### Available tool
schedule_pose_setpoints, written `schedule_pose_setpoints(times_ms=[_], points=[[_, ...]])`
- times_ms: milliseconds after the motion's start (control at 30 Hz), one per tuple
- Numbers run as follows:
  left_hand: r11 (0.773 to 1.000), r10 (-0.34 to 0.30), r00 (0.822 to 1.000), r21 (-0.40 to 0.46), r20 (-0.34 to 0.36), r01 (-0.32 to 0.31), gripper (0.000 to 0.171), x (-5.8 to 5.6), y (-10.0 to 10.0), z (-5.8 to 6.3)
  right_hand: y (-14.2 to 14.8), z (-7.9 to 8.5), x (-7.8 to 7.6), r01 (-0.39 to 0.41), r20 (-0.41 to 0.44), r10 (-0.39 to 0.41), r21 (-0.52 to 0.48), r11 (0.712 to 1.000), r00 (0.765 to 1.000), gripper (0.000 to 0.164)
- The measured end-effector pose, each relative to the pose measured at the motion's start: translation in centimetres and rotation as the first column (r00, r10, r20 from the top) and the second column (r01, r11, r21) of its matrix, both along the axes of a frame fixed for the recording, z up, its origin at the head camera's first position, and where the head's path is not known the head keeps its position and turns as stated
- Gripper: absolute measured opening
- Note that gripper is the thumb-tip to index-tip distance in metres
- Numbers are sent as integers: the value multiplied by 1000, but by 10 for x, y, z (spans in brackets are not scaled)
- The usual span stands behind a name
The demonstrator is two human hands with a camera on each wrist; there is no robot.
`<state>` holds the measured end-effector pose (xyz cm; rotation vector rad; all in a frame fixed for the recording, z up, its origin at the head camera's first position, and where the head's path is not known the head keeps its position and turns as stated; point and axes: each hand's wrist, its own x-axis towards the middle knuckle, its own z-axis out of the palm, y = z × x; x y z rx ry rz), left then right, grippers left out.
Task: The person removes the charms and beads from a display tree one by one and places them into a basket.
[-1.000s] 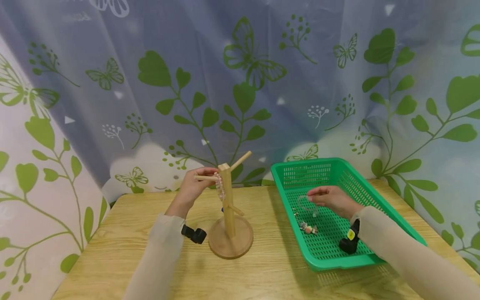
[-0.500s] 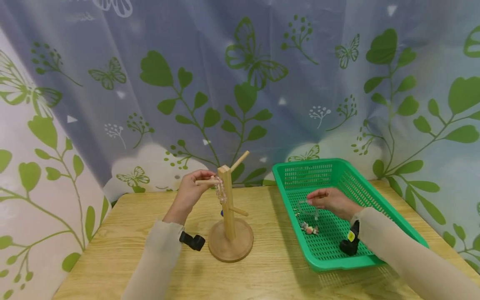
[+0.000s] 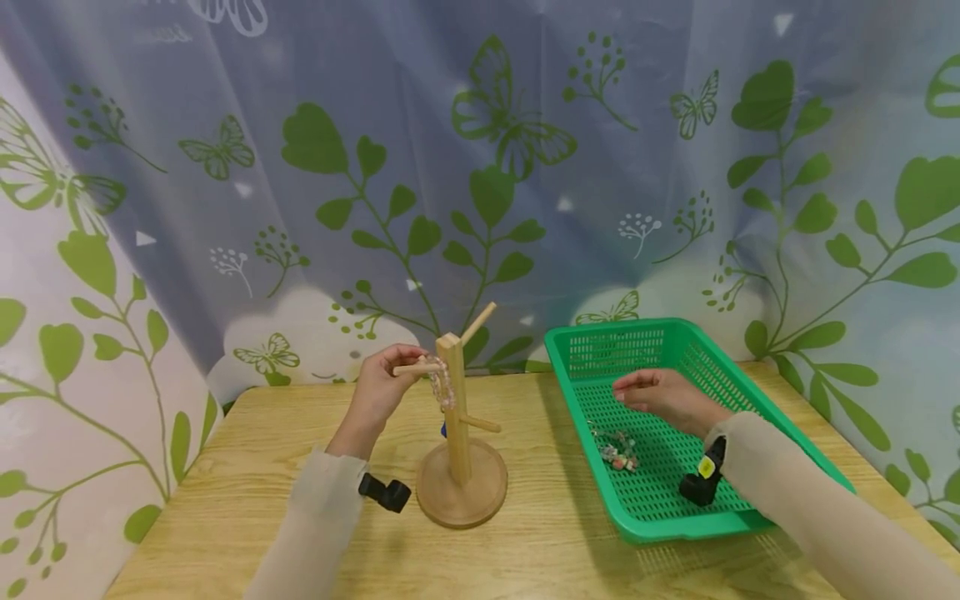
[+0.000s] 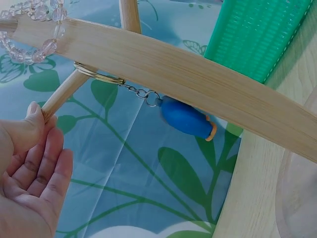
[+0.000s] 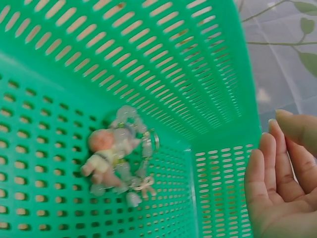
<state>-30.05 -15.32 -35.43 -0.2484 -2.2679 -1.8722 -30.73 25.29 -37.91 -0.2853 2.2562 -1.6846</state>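
Observation:
A wooden stand [image 3: 456, 408] with several pegs rises from a round base. My left hand [image 3: 378, 387] is at its upper left, thumb and index finger pinching the tip of a wooden peg [image 4: 67, 91]. From that peg hangs a keychain [image 4: 185, 118] with a blue figure, its metal ring close to the post. A pink clear-bead bracelet [image 3: 442, 385] loops over another peg near the top. Over the green basket [image 3: 611, 500] hovers my right hand [image 3: 663, 398], holding nothing, fingers loosely bent. Below it, a pale bead bracelet [image 5: 143, 166] lies against a small doll charm [image 5: 106, 153].
The basket stands on the right of the wooden table [image 3: 315, 500], its slotted walls rising around the right hand. Lower pegs [image 3: 480, 423] stick out from the post toward the right. A patterned curtain [image 3: 420, 167] hangs close behind the table.
My right hand has let go of the pale bracelet, which dropped onto the basket floor beside the doll charm. The stand has turned slightly, with my left hand staying at its peg.

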Motion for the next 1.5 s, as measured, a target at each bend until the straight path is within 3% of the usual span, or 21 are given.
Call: schedule_pose_setpoints(times_ms=[200,433,567,733,833,1033,1267,1500], points=[[998,33,999,57,-26,-32,19,4,2,-1,3,13,1,19,-1,-19,-47,999,1000,36],[995,88,993,49,-77,-85,13,8,6,-1,-1,31,7,-9,-10,8,-126,992,1000,21],[998,57,994,42,-93,-53,13,12,7,-1,-8,40,13,-48,-34,43,-159,986,999,20],[999,22,994,38,-110,-18,13,19,12,1,-21,50,23,-68,-58,63,-103,992,996,24],[998,45,995,43,-93,-41,12,23,15,2,-30,54,28,-71,-52,66,-98,993,997,25],[997,72,996,16,-51,-71,12,29,18,6,-45,57,33,-84,-45,76,-224,971,996,14],[995,18,1000,-101,11,-17,10,40,12,14,-60,62,40,-119,-52,109,-307,944,993,14],[991,-73,995,-106,60,80,15,47,9,20,-79,63,49,-86,-54,71,-358,930,996,16]])
